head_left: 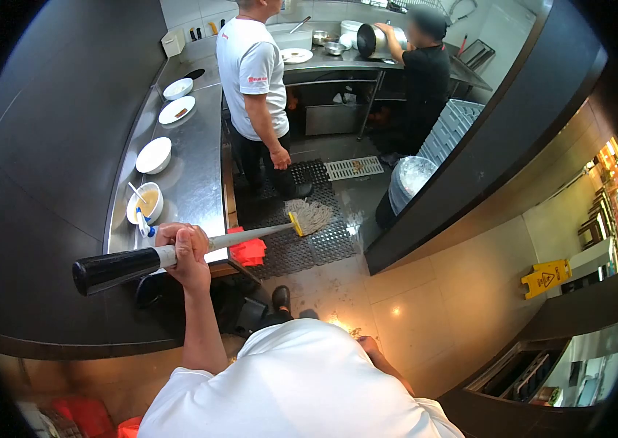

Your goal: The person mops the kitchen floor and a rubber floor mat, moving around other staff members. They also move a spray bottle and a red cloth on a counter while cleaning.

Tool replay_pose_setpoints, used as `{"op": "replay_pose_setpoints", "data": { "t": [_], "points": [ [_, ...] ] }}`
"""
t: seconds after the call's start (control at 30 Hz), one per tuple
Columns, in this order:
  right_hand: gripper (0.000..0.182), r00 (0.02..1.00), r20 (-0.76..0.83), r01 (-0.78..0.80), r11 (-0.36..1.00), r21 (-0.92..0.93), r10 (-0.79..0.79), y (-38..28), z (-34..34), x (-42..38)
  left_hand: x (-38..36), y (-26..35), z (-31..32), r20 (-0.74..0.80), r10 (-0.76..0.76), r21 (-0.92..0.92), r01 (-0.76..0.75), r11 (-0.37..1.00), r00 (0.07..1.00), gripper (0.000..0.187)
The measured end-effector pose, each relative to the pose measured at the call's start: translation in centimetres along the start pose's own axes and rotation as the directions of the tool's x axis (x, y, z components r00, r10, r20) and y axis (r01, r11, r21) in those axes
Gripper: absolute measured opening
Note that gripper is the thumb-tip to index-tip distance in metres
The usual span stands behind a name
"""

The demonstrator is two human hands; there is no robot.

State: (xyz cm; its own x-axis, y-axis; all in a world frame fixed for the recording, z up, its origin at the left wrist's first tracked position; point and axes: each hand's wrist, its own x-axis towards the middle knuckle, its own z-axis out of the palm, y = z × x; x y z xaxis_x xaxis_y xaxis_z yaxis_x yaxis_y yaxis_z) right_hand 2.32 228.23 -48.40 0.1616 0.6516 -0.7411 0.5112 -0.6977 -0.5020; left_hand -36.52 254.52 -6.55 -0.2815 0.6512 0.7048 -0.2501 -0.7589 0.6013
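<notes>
My left hand point(186, 252) is wrapped round the pale pole of a mop point(243, 236), just below its black end grip. The pole slants away to a yellow clamp, and the grey string mop head point(312, 217) rests on a black perforated floor mat point(323, 248). My right hand point(369, 344) is low beside my white shirt, mostly hidden, with its fingers not readable. Close beyond my left hand, a white bowl point(145, 203) with brownish liquid and a spoon stands on the steel counter point(203, 160), beside a blue-and-white bottle.
Ahead stands a person in a white shirt point(250, 80); another in black point(427, 80) handles a large pot point(376, 41). A lined bin point(411, 179) and stacked crates point(455, 128) stand by the dark partition point(484, 153). A yellow caution sign point(546, 279) is at right.
</notes>
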Motion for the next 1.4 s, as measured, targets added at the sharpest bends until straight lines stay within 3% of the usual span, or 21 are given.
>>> {"op": "replay_pose_setpoints", "data": {
  "t": [0.03, 0.07, 0.13, 0.2, 0.23, 0.53, 0.63, 0.67, 0.73, 0.83, 0.93, 1.03, 1.13, 1.23, 1.33, 1.4],
  "points": [
    [0.025, 1.000, 0.001, -0.004, 0.999, 0.036, 0.004, -0.2, -0.2, -0.3, 0.0, 0.0, 0.0, 0.001, -0.003, -0.003, 0.003, 1.000, 1.000, 0.018],
    [0.026, 0.975, -0.052, 0.208, 0.972, -0.108, -0.215, 0.8, 0.1, 0.3, 0.0, 0.1, 0.0, 0.002, -0.006, -0.005, 0.006, 1.000, 1.000, 0.018],
    [0.029, 0.784, -0.055, 0.550, 0.733, -0.399, -0.618, 5.1, 1.4, 3.1, 0.0, 0.2, -0.1, 0.004, -0.016, -0.018, 0.016, 1.000, 1.000, 0.019],
    [0.028, 0.965, -0.073, 0.246, 0.967, -0.070, -0.250, 1.8, 0.4, 0.5, 0.0, 0.3, -0.1, 0.005, -0.019, -0.016, 0.019, 1.000, 1.000, 0.019],
    [0.028, 0.998, -0.030, 0.053, 0.994, 0.096, -0.050, -0.1, -0.1, -0.8, -0.1, 0.3, -0.2, 0.004, -0.017, -0.008, 0.017, 1.000, 1.000, 0.019],
    [0.028, 0.996, -0.014, 0.092, 0.995, 0.049, -0.091, 0.4, 0.8, -0.5, -0.2, 0.3, -0.7, -0.017, -0.021, -0.005, 0.021, 1.000, 1.000, 0.017],
    [0.028, 0.999, 0.006, 0.041, 0.999, 0.036, -0.041, 0.2, 1.0, -0.5, -0.2, 0.3, -0.9, -0.011, -0.020, -0.008, 0.020, 1.000, 1.000, 0.017],
    [0.029, 0.979, -0.025, 0.201, 0.975, -0.098, -0.204, 1.4, 1.4, 0.3, -0.2, 0.3, -0.9, -0.006, -0.019, -0.008, 0.019, 1.000, 1.000, 0.017],
    [0.030, 0.858, -0.020, 0.472, 0.803, -0.364, -0.513, 5.2, 2.7, 2.9, -0.1, 0.4, -0.9, -0.003, -0.017, -0.004, 0.017, 1.000, 1.000, 0.017],
    [0.031, 0.998, -0.027, 0.052, 0.997, -0.057, -0.054, 1.2, 1.4, 0.4, -0.1, 0.5, -0.8, -0.003, -0.020, -0.007, 0.020, 1.000, 1.000, 0.017],
    [0.032, 0.997, -0.028, 0.065, 0.995, -0.082, -0.067, 0.8, 1.2, 0.3, -0.1, 0.6, -0.8, -0.001, -0.023, -0.009, 0.023, 1.000, 1.000, 0.017],
    [0.033, 0.982, -0.042, 0.172, 0.966, -0.192, -0.184, 2.6, 1.8, 1.8, -0.2, 0.5, -1.2, 0.005, -0.018, -0.015, 0.018, 1.000, 1.000, 0.018],
    [0.032, 0.989, -0.030, 0.136, 0.978, -0.157, -0.143, 1.7, 1.2, 1.0, -0.2, 0.5, -1.2, 0.007, -0.013, -0.013, 0.013, 1.000, 1.000, 0.018],
    [0.033, 0.848, -0.004, 0.489, 0.784, -0.382, -0.531, 5.3, 1.8, 3.3, -0.2, 0.6, -1.1, 0.000, -0.019, -0.017, 0.019, 1.000, 1.000, 0.019],
    [0.034, 0.998, -0.030, 0.055, 0.998, -0.038, -0.056, 1.0, 0.8, 0.2, -0.3, 0.6, -1.2, -0.001, -0.024, -0.020, 0.024, 0.999, 1.000, 0.019],
    [0.034, 0.994, -0.033, 0.099, 0.994, -0.042, -0.100, 1.0, 0.7, 0.1, -0.3, 0.6, -1.1, -0.004, -0.026, -0.016, 0.026, 1.000, 1.000, 0.019]
  ]
}}
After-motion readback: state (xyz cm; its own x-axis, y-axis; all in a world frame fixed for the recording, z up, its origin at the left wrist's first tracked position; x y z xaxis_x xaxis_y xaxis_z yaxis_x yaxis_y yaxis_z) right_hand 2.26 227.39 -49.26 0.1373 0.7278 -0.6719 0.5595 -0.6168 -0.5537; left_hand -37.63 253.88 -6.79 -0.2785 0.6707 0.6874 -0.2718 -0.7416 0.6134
